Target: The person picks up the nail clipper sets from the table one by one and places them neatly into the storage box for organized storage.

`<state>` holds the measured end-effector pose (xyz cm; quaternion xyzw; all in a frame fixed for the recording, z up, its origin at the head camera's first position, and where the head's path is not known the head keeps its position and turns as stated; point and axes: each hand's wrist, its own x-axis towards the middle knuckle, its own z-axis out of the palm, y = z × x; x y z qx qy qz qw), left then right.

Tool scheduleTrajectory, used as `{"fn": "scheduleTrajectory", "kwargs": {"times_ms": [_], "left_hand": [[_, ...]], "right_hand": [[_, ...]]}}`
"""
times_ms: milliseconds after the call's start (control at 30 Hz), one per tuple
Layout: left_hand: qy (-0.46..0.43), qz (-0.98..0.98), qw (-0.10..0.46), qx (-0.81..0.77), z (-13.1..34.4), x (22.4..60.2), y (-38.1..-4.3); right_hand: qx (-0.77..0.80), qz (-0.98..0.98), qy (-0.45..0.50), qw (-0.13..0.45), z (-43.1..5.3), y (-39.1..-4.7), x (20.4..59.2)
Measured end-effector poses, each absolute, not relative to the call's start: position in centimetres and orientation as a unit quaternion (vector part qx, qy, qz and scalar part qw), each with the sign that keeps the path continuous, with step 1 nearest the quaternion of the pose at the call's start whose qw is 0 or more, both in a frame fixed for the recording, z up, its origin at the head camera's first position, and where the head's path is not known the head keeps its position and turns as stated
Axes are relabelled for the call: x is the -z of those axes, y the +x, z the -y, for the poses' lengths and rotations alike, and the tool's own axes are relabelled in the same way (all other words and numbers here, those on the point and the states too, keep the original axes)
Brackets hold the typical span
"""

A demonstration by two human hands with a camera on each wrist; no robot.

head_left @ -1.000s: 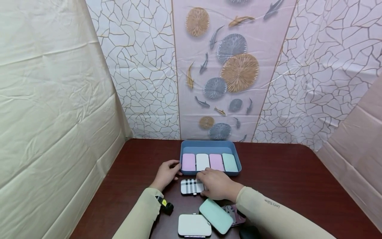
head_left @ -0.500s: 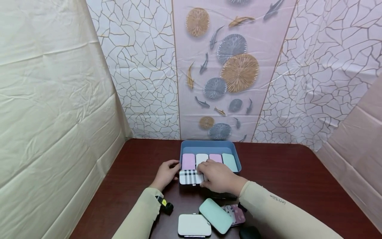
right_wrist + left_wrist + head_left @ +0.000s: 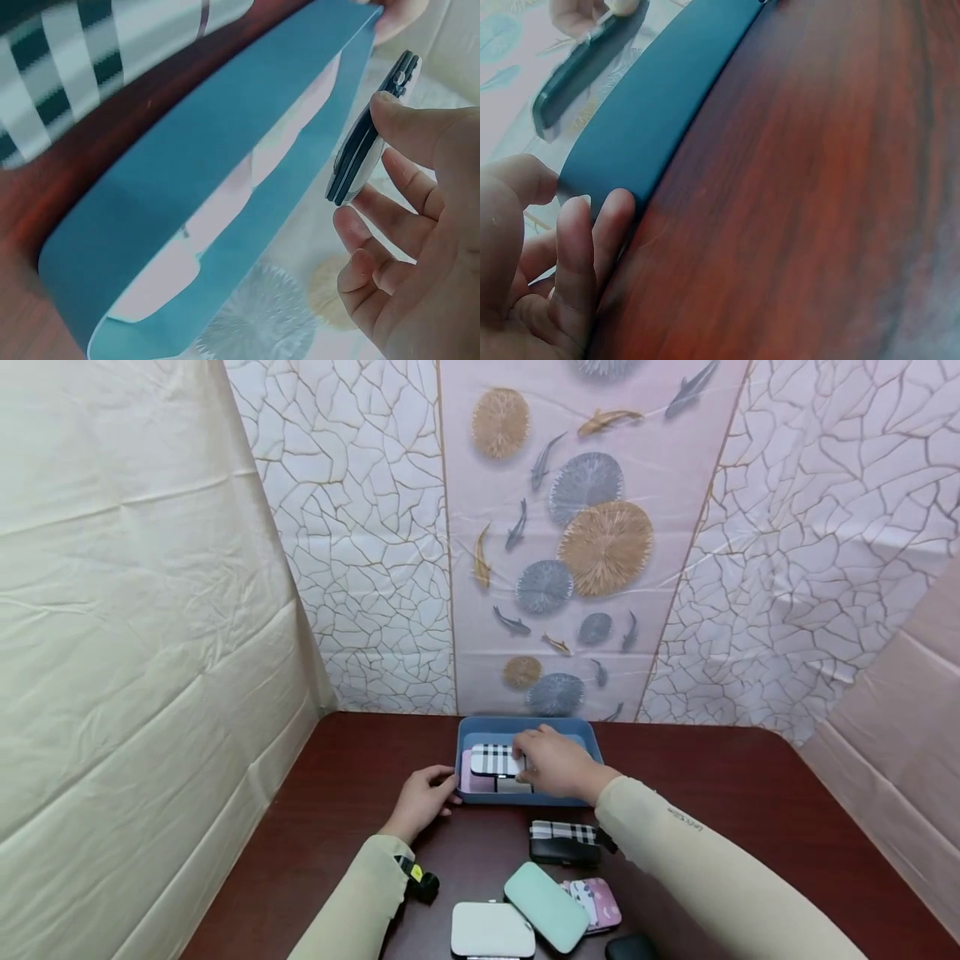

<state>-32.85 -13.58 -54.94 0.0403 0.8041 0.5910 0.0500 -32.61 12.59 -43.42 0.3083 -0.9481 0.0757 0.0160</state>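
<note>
A small plaid clasp case [image 3: 495, 760] is pinched between the thumb and fingers of my right hand [image 3: 557, 763]. It hangs over the blue tray [image 3: 468, 727], above the pastel cases lying inside. In the right wrist view the case [image 3: 367, 139] is edge-on, its metal clasp towards the thumb. My left hand [image 3: 422, 800] rests at the tray's left front corner, its fingers touching the wall [image 3: 652, 112] in the left wrist view. A pink case [image 3: 476, 783] shows beneath the plaid one; the right hand hides others from the head view.
Nearer on the dark wooden table [image 3: 360, 760] lie a black-and-plaid case [image 3: 564, 842], a mint case [image 3: 546, 906], a white case [image 3: 491, 930] and a patterned pink case [image 3: 596, 903]. A black object [image 3: 630, 947] sits at the bottom edge. Fabric walls surround the table.
My right hand has lifted the plaid case from the table and carried it forward over the tray. The black-and-plaid case behind it has come into view. The left hand stays at the tray corner.
</note>
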Motion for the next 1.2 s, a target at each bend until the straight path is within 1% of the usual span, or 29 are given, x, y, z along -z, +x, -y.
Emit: {"fn": "scheduleTrajectory", "kwargs": {"times_ms": [267, 433, 700, 933, 1200], "left_hand": [[0.031, -0.804, 0.05, -0.591, 13.6, 55.3, -32.7], [0.024, -0.807, 0.051, -0.588, 13.6, 55.4, -32.7], [0.027, -0.806, 0.061, -0.588, 13.5, 55.3, -32.7], [0.026, -0.807, 0.059, -0.588, 13.5, 55.1, -32.8], [0.025, -0.805, 0.06, -0.59, 13.6, 55.1, -33.0]], "right_hand": [[-0.049, 0.963, 0.264, -0.001, -12.3, -36.5, 44.6], [-0.034, 0.964, 0.264, -0.006, -11.6, -38.2, 44.7], [-0.024, 0.968, 0.247, -0.027, -11.0, -39.7, 45.6], [-0.012, 0.97, 0.244, -0.021, -10.2, -41.1, 46.4], [-0.039, 0.971, 0.23, -0.042, -9.5, -42.2, 46.6]]}}
